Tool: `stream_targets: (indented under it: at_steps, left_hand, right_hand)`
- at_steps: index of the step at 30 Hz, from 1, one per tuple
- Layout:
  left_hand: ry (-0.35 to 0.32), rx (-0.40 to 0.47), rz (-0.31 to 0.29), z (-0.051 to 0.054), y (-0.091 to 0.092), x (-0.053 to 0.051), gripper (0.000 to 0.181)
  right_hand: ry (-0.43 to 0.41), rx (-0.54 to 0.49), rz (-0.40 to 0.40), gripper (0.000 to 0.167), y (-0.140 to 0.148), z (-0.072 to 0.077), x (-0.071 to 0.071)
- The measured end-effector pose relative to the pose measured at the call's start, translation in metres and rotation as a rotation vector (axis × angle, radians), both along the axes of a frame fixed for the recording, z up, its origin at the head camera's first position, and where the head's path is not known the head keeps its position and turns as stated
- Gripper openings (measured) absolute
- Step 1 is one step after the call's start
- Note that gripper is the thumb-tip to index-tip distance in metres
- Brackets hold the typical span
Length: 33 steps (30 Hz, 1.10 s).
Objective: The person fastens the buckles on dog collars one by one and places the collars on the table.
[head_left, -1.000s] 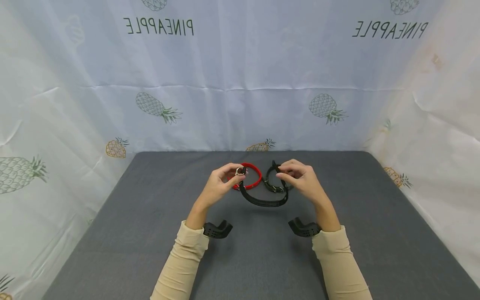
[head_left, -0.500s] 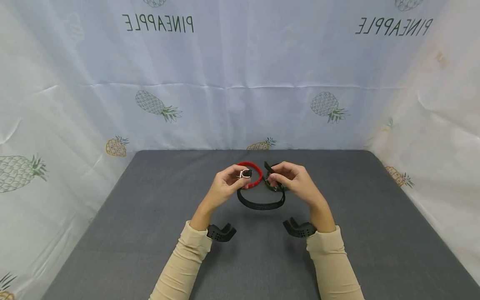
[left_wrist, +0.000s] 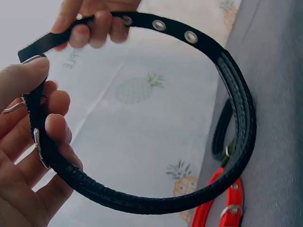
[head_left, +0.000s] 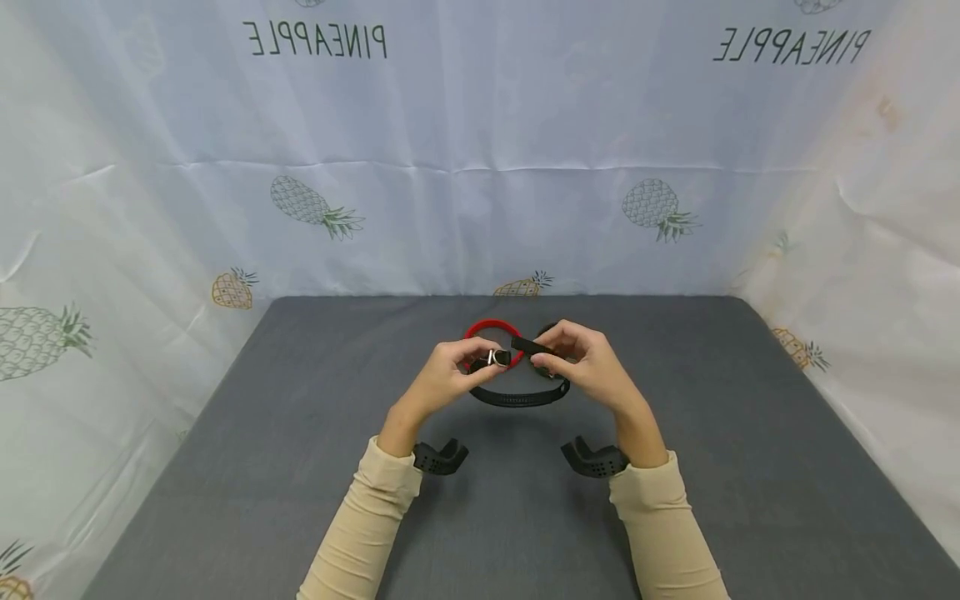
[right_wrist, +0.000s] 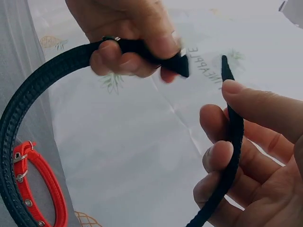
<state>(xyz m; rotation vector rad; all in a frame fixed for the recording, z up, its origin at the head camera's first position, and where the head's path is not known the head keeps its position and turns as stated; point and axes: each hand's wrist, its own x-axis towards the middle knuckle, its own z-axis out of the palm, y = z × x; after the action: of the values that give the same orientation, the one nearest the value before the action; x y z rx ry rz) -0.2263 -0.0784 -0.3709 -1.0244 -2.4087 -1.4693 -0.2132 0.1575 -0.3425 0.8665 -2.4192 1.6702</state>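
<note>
Both hands hold a black collar (head_left: 517,400) above the table, its band hanging in an open loop. My left hand (head_left: 442,379) pinches the end with the silver buckle (head_left: 495,357). Opposite it, my right hand (head_left: 588,367) pinches the strap end (head_left: 528,344), whose tip points left towards the buckle. The head view shows a small gap between tip and buckle. Metal-ringed holes (left_wrist: 159,25) line the strap in the left wrist view. Behind the hands lie a red collar (head_left: 491,323) and a dark collar (head_left: 550,327), the latter largely hidden by my right hand.
A grey cloth-covered table (head_left: 300,500) extends around the hands. White curtains (head_left: 480,233) with printed pineapples stand behind it and at both sides. Black camera mounts (head_left: 441,458) project inward from the wrists.
My hands have come closer together. The strap end has swung from pointing up to pointing left at the buckle, and the buckle has turned in my left hand.
</note>
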Motion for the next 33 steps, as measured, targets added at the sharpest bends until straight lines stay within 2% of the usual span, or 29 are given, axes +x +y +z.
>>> stream_targets:
  at_steps: [5, 11, 20, 33]
  left_hand:
    - [0.062, -0.083, 0.005, -0.0007, -0.0008, -0.0019, 0.019]
    - [0.104, -0.114, -0.007, 0.0007, -0.0015, -0.001, 0.019]
    - [0.232, -0.172, -0.029, 0.0006, 0.0, -0.0014, 0.018]
    - [0.239, -0.201, -0.028, 0.0019, 0.0018, 0.0016, 0.018]
  right_hand:
    - [-0.005, 0.041, -0.009, 0.016, -0.001, -0.0008, 0.0005]
    - [0.024, 0.087, -0.027, 0.01, -0.0018, -0.0032, 0.0001]
    - [0.023, 0.152, -0.042, 0.008, -0.0026, -0.0028, 0.0014]
    - [0.009, 0.183, -0.034, 0.008, -0.002, -0.0037, 0.0007]
